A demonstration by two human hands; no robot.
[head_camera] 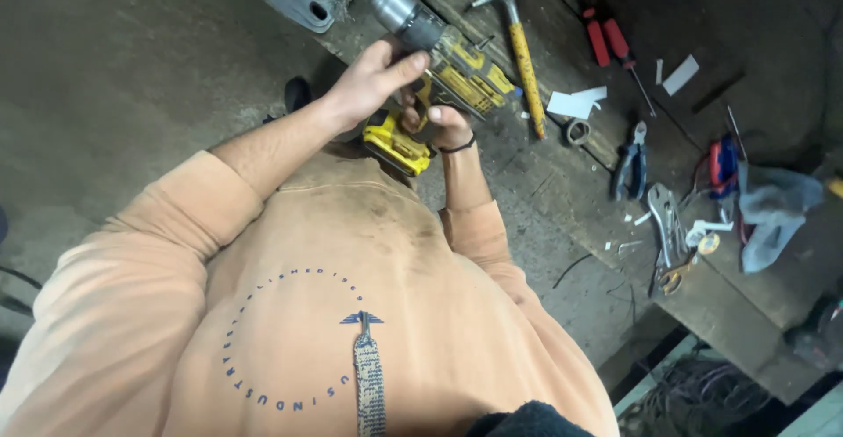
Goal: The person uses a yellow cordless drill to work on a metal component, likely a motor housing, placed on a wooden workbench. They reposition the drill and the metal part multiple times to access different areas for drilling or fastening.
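Sweatshirt [351,314] nearest, orange, filling the lower view, sleeves pushed up the forearms. Just beyond it, cordless drill [439,86], yellow and black, held up in front of the chest and clear of the workbench [562,191], chuck aimed up and away. Right hand [439,125] wrapped shut around the grip low down, near the battery; trigger finger hidden, so cannot tell whether on the trigger. Left hand [373,77] closed over the top of the body, thumb and fingertips right behind the metal chuck [404,11].

Likely trouble: pinched or scraped left fingers if the trigger gets squeezed with that hand so close to the chuck. Possible slip too, since only the two hands carry the tool.

Farther out on the bench: hammer [520,46] with a yellow handle, red screwdrivers [610,42], pliers [632,165], locking pliers [667,222], scraps of white paper [575,103]. Crowded surface, so a dropped drill would probably strike or scatter these.
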